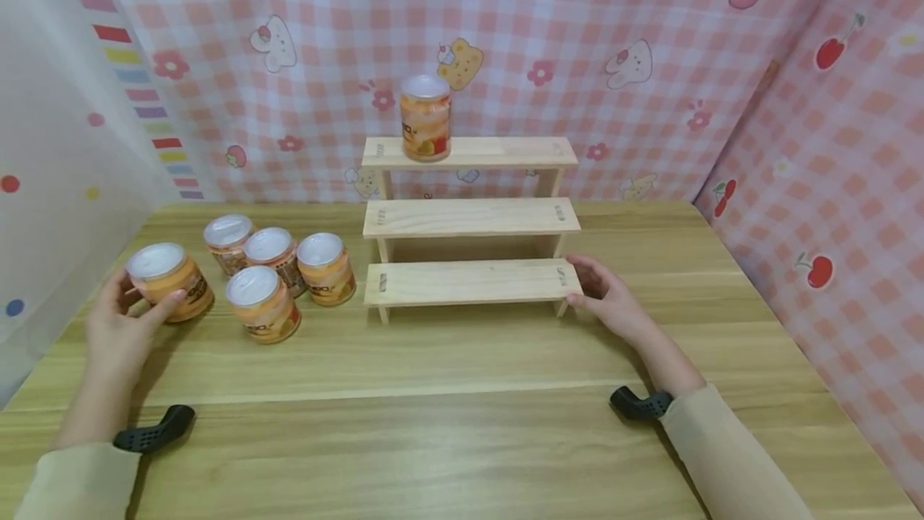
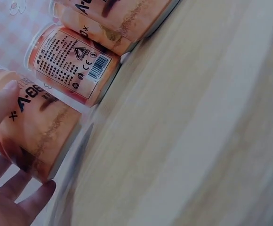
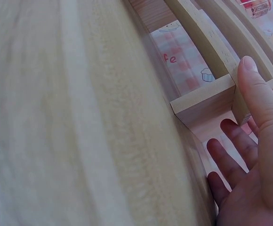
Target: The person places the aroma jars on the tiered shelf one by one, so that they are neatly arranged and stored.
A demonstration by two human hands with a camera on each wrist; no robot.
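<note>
My left hand [image 1: 119, 331] grips an orange-labelled can [image 1: 173, 283] with a whitish lid, thumb on the near side and fingers round the far side. In the left wrist view the held can [image 2: 37, 125] leans, its base close over the table. Right beside it stand several similar cans [image 1: 263, 315]. On the right, my right hand [image 1: 609, 299] holds the end of the lowest step of a three-tier wooden shelf [image 1: 469, 283]. Its thumb is on the front corner and the index finger at the back; the other fingers spread beside the leg in the right wrist view.
Another orange can [image 1: 426, 123] stands upright on the top step, toward the left. The wood-grain table [image 1: 404, 424] reaches back to a pink checked curtain [image 1: 505, 38]. More patterned cloth [image 1: 852, 207] borders the right side, and a white sheet [image 1: 65, 103] the left.
</note>
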